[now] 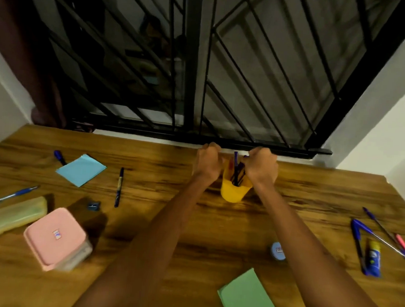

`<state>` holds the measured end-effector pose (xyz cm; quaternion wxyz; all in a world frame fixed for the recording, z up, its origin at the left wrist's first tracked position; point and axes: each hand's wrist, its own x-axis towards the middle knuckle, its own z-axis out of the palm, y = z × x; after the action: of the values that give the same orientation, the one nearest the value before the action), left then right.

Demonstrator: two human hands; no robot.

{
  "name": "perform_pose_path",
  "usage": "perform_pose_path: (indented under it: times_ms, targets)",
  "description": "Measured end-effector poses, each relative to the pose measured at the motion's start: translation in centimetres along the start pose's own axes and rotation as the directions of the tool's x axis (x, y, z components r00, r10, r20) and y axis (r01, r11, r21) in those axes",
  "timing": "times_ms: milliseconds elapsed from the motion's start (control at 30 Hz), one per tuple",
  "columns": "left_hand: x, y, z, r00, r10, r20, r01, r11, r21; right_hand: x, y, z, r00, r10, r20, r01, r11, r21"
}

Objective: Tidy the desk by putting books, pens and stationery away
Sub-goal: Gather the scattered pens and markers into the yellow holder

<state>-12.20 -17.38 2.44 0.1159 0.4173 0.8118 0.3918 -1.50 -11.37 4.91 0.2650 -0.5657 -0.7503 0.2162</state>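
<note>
- Yellow pen cup (234, 192) stands upright on the wooden desk (216, 224) near its far edge, just below the barred window (201, 71); several dark pens (237, 171) stick up out of it
- Left hand (207, 161) is at the cup's left rim with fingers curled; whether it actually grips the cup or a pen cannot be told
- Right hand (262, 166) is at the cup's right rim, fingers curled by the pen tops; what it holds cannot be told
- Left of the cup lie a black marker (119, 187), a blue paper pad (81, 170) with a blue pen (60, 157) beside it, and a small dark sharpener (93, 206)
- At the near left are a pink-lidded box (55, 238), a pale green pencil case (13, 216) and a blue ballpoint (10, 196)
- A green pad (248, 296) lies close to the near edge, a small round blue item (278, 251) just beyond it
- At the right lie several blue pens (358, 246), a pink pen (404, 248) and a glue tube (373, 258)
</note>
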Motion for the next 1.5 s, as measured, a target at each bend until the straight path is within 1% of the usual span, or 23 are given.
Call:
perform_pose_path:
  times_ms: [33, 67, 133, 233, 300, 333, 367, 433, 467, 533, 567, 633, 733, 800, 867, 967, 1067, 1133, 1200, 1300, 1400, 1467, 1500]
  targets:
    - [-0.1, -0.5, -1.0, 1.0, -0.001, -0.018, 0.001, 1.0, -0.002, -0.3, -1.0, 0.1, 1.0, -0.012, -0.02, 0.013, 0.999, 0.052]
    - [-0.2, -1.3, -2.3, 0.999, -0.011, -0.047, 0.011, 1.0, 0.002, -0.7, -2.3, 0.5, 1.0, -0.03, -0.002, 0.03, 0.994, 0.105]
    - [-0.5, -3.2, -4.9, 0.99, -0.063, -0.125, 0.067, 0.997, 0.031, -1.8, -5.0, 1.7, 0.992, -0.08, 0.094, 0.061, 0.98, 0.189]
    - [-1.2, -6.7, -8.6, 0.956, -0.207, -0.206, 0.231, 0.967, 0.103, -4.5, -9.1, 4.9, 0.948, -0.176, 0.266, 0.118, 0.969, 0.218]
    - [-2.1, -9.5, -10.8, 0.932, -0.291, -0.215, 0.327, 0.933, 0.152, -7.0, -11.3, 8.2, 0.896, -0.214, 0.39, 0.131, 0.965, 0.229]
    - [-2.4, -11.0, -11.8, 0.921, -0.326, -0.214, 0.363, 0.917, 0.168, -8.3, -12.1, 9.8, 0.857, -0.217, 0.467, 0.111, 0.963, 0.245]
    - [-2.7, -12.4, -12.7, 0.91, -0.354, -0.215, 0.394, 0.901, 0.183, -9.4, -12.7, 11.4, 0.814, -0.255, 0.521, 0.141, 0.958, 0.249]
    - [-3.0, -15.0, -14.8, 0.882, -0.406, -0.237, 0.455, 0.865, 0.211, -11.2, -13.7, 14.9, 0.698, -0.341, 0.63, 0.267, 0.94, 0.212]
    - [-3.0, -16.2, -15.7, 0.868, -0.427, -0.254, 0.483, 0.846, 0.226, -11.8, -14.0, 16.3, 0.649, -0.349, 0.676, 0.306, 0.933, 0.189]
    - [-3.0, -18.4, -17.6, 0.841, -0.459, -0.287, 0.525, 0.82, 0.227, -12.9, -14.6, 18.3, 0.608, -0.367, 0.704, 0.403, 0.907, 0.125]
    - [-2.8, -19.5, -18.5, 0.828, -0.47, -0.307, 0.54, 0.815, 0.209, -13.4, -15.0, 18.9, 0.601, -0.386, 0.699, 0.445, 0.889, 0.108]
    - [-2.1, -21.9, -20.1, 0.791, -0.49, -0.367, 0.569, 0.81, 0.143, -13.9, -15.6, 20.2, 0.646, -0.396, 0.652, 0.499, 0.866, 0.031]
    - [-1.3, -25.6, -21.9, 0.691, -0.554, -0.464, 0.632, 0.775, 0.017, -14.2, -16.1, 22.3, 0.714, -0.375, 0.591, 0.521, 0.848, -0.092]
    - [-0.7, -28.2, -22.8, 0.639, -0.602, -0.479, 0.675, 0.737, -0.025, -14.1, -16.5, 23.4, 0.741, -0.367, 0.562, 0.525, 0.839, -0.144]
    - [0.1, -30.3, -23.5, 0.619, -0.634, -0.464, 0.699, 0.713, -0.042, -13.8, -16.8, 24.0, 0.76, -0.356, 0.544, 0.514, 0.842, -0.167]
    - [1.8, -32.5, -24.1, 0.644, -0.655, -0.396, 0.696, 0.716, -0.052, -13.0, -17.0, 24.6, 0.777, -0.274, 0.567, 0.443, 0.878, -0.181]
    - [4.0, -35.3, -24.0, 0.673, -0.652, -0.35, 0.691, 0.722, -0.017, -11.8, -16.8, 24.8, 0.773, -0.115, 0.623, 0.278, 0.946, -0.17]
    - [5.0, -36.3, -23.9, 0.68, -0.645, -0.347, 0.692, 0.721, 0.016, -10.9, -16.4, 24.9, 0.755, -0.065, 0.652, 0.205, 0.969, -0.141]
    - [5.0, -35.4, -24.0, 0.686, -0.634, -0.358, 0.688, 0.725, 0.035, -10.3, -16.1, 24.8, 0.722, -0.032, 0.691, 0.127, 0.988, -0.087]
    - [5.1, -35.1, -23.7, 0.681, -0.645, -0.346, 0.685, 0.729, -0.012, -9.3, -15.7, 23.8, 0.686, -0.005, 0.728, 0.04, 0.999, -0.03]
    - [5.0, -32.9, -23.8, 0.74, -0.585, -0.332, 0.603, 0.795, -0.058, -8.6, -15.6, 21.7, 0.667, 0.0, 0.745, -0.032, 0.999, 0.03]
    - [4.5, -29.2, -23.9, 0.803, -0.489, -0.341, 0.491, 0.867, -0.089, -8.0, -15.3, 19.7, 0.674, -0.007, 0.739, -0.066, 0.995, 0.071]
    - [4.4, -27.4, -23.8, 0.844, -0.43, -0.322, 0.419, 0.902, -0.106, -7.6, -15.1, 18.7, 0.682, -0.014, 0.731, -0.073, 0.993, 0.088]
